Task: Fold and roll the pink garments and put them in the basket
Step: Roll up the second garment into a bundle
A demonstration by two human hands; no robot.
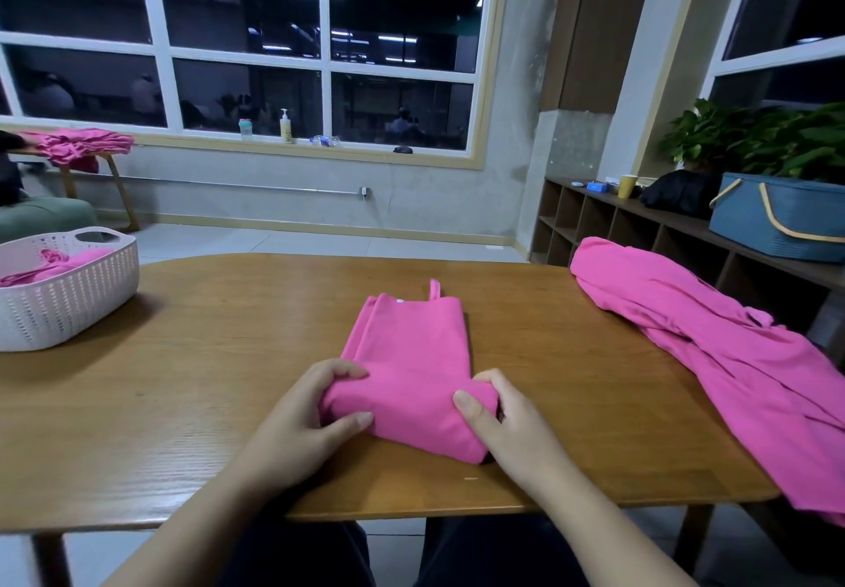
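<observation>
At frame centre, the left hand (315,408) and right hand (498,422) both grip the folded pink garment (411,357), fingers curled round its rolled near end. A white basket (68,307) sits at the left edge.

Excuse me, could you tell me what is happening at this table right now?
A person is rolling a folded pink garment on the wooden table. The left hand and right hand each grip the near, rolled end. A white basket at left already holds pink cloth, and a pink pile waits at right.

Open desk (219,385) runs from the folded garment (411,348) toward ten o'clock, right up to the basket (68,307); at three o'clock the loose pink pile (713,344) blocks the way.
</observation>
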